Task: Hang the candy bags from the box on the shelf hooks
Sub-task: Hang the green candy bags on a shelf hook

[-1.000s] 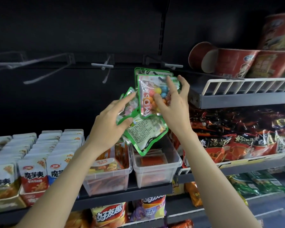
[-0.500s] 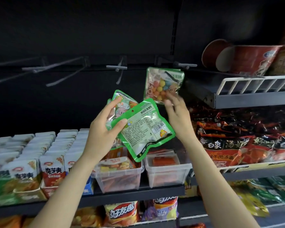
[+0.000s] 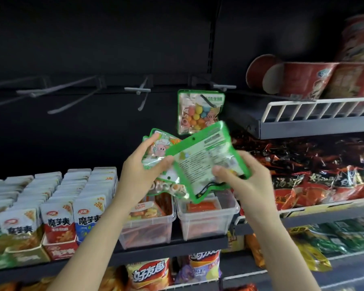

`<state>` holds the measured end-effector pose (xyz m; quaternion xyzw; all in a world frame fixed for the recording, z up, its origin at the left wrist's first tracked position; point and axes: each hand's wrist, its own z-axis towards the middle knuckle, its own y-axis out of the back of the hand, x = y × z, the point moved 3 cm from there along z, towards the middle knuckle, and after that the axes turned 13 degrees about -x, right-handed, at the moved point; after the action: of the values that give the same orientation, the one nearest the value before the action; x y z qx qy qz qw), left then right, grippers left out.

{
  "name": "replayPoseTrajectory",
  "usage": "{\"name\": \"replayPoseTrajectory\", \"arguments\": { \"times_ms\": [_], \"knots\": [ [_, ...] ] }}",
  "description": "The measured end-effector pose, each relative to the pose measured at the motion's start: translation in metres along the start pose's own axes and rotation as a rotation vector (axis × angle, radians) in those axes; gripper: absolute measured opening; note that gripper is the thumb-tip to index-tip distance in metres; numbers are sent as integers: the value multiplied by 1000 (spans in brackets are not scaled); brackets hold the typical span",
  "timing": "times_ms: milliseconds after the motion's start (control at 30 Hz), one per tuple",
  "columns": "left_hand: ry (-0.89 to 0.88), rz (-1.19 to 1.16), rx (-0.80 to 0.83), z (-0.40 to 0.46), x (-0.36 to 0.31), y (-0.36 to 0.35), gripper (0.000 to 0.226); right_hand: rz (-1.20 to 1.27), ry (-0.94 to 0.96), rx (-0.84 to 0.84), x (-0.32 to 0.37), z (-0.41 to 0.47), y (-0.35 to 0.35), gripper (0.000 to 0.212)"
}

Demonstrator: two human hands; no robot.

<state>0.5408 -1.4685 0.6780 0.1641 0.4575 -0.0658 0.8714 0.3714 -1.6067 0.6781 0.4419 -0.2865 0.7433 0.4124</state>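
One green-edged candy bag (image 3: 199, 111) full of coloured balls hangs from the rightmost hook (image 3: 223, 87). My left hand (image 3: 142, 171) grips a small stack of candy bags (image 3: 161, 148) with a cartoon pig print. In front of that stack is another candy bag (image 3: 206, 158), its label side toward me and its hang hole at the upper left. My right hand (image 3: 245, 181) pinches this bag at its lower right, and the thumb of my left hand lies on its left edge. An empty hook (image 3: 138, 90) sticks out to the left of the hung bag.
Further empty hooks (image 3: 59, 90) run leftward along the dark back panel. Two clear bins (image 3: 206, 221) of orange snacks stand on the shelf under my hands, with rows of snack packs (image 3: 57, 213) to the left. A white wire rack (image 3: 315, 108) with red noodle cups projects at the right.
My right hand let go of the hung bag and dropped to take hold of the front bag in my left hand's stack. That bag has tilted, hole end to the upper left.
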Motion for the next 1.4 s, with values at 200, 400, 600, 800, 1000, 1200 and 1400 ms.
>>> {"name": "replayPoseTrajectory", "arguments": {
  "times_ms": [200,400,600,800,1000,1200,1400],
  "knots": [
    [133,-128,128,-14,-14,-15,36,-546,1010,-368,20,-13,-8,23],
    [-34,-133,129,-18,-32,-25,61,-841,1132,-246,-2,-16,-21,25],
    [-98,-88,107,-6,-23,-27,54,-762,971,202,-7,-3,-10,35],
    [-238,-169,6,9,-36,-28,53,-416,703,-31,-1,16,-5,43],
    [-369,-172,-65,21,-39,-15,54,-388,572,-188,6,22,-11,70],
    [-329,-79,9,22,-40,-21,63,-333,407,-252,5,29,-23,75],
    [-369,-55,-5,19,-39,-21,64,-257,313,-240,-1,32,-27,76]
  ]
}}
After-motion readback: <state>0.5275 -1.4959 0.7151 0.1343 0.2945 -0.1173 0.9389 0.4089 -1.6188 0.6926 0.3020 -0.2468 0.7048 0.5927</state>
